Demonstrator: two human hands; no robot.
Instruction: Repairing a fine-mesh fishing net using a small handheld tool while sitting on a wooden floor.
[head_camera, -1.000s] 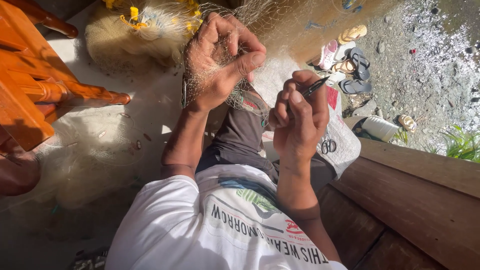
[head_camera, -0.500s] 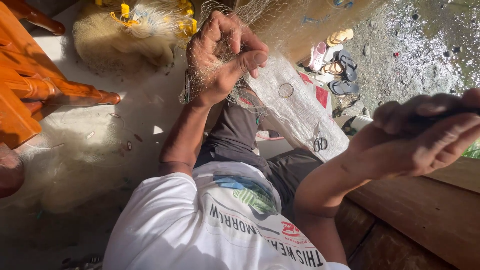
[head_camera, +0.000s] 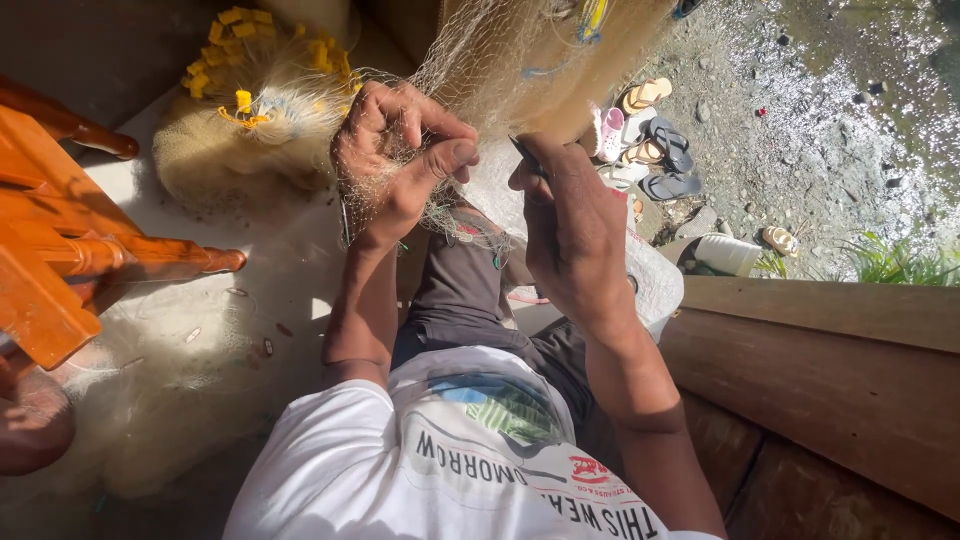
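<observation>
Sunlit floor (head_camera: 290, 290), net heaps. My right hand (head_camera: 570, 235) has swung back to the fishing net (head_camera: 470, 90), pinching a dark needle (head_camera: 527, 157). Left hand (head_camera: 400, 160) stays clenched on mesh.

Fishing net (head_camera: 470, 75): fine, pale, near-transparent mesh, sunlit. It hangs taut from the top of the view down toward the lap, gathered and bunched where the left hand (head_camera: 395, 160) clenches it, strands wrapped over the knuckles and trailing below the wrist. More of the same mesh lies heaped on the floor at left, with a mound topped by small yellow floats (head_camera: 240, 60) behind the fist.

Netting needle (head_camera: 528, 157): slim, dark, pointed tool, tilted, its tip against the stretched mesh just right of the left thumb. The right hand (head_camera: 570, 235) pinches it; most of its length is hidden by the fingers.
</observation>
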